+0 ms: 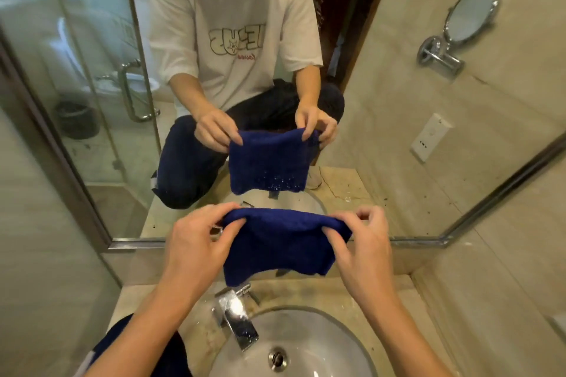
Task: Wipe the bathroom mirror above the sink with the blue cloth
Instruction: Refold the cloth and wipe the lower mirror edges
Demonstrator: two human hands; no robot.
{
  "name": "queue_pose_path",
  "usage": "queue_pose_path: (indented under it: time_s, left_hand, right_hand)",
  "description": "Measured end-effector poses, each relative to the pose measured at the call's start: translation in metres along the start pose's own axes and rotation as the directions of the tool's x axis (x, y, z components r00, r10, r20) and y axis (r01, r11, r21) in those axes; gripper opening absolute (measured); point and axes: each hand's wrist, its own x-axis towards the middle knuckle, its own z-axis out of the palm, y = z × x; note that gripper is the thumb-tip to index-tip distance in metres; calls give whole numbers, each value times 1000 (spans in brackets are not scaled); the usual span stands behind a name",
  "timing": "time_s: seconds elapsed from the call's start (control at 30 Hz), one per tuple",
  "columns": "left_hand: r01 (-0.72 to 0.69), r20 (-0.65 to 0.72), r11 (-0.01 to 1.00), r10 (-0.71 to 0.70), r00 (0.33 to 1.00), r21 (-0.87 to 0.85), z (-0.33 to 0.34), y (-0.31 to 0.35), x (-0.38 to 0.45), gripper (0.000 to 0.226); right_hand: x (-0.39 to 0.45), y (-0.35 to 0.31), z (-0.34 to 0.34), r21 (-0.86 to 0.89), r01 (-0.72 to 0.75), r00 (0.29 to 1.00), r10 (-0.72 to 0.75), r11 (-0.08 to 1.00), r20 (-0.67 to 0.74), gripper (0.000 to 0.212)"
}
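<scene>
Mirror not yet wiped, cloth held ready

Mirror (398, 119) shows specks and spots low on the glass, so we judge the wiping not yet begun; the whole surface is left to do. We hold the cloth (281, 242) up above the tap (235, 321) and sink (337, 343), just before the glass and, as far as we can tell, apart from it. Our left hand (196, 242) and right hand (364, 242) each pinch a top corner, thumb and fingertips clamped on the fabric, stretching it between them.

Nubby matt blue cloth (275, 242), shiny chrome tap (237, 320), glossy white sink (337, 343)
</scene>
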Motion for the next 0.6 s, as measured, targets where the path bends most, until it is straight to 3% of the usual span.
queue_pose_path:
  time_s: [0.07, 0.13, 0.17, 0.3, 0.4, 0.5, 0.6]
  left_hand:
    - [-71, -114, 994, 81, 990, 82, -9, 4, 12, 14]
    - [-35, -148, 997, 25, 989, -70, -19, 22, 23, 8]
    - [16, -140, 985, -40, 989, -173, -22, 32, 28, 7]
    - [251, -151, 899, -321, 935, -358, -29, 59, 48, 23]
    - [372, -40, 809, -436, 899, -455, -42, 64, 66, 17]
    - [396, 142, 734, -385, 912, -551, -62, 66, 82, 15]
    - [177, 31, 854, -186, 982, -490, -80, 81, 102, 28]
  right_hand:
    - [10, -14, -4, 245, -52, 998, 58, 968, -14, 9]
    - [19, -36, -7, 577, -153, 988, 146, 802, 60, 11]
    - [25, -47, -7, 649, -174, 983, 173, 741, 66, 10]
    - [45, -81, -1, 722, -179, 971, 239, 668, 19, 10]
    - [61, -99, -11, 737, -256, 963, 228, 625, 141, 7]
    - [76, -105, -28, 725, -158, 987, 93, 670, 128, 32]
    - [93, -119, -53, 667, -2, 1000, 1, 745, 2, 47]
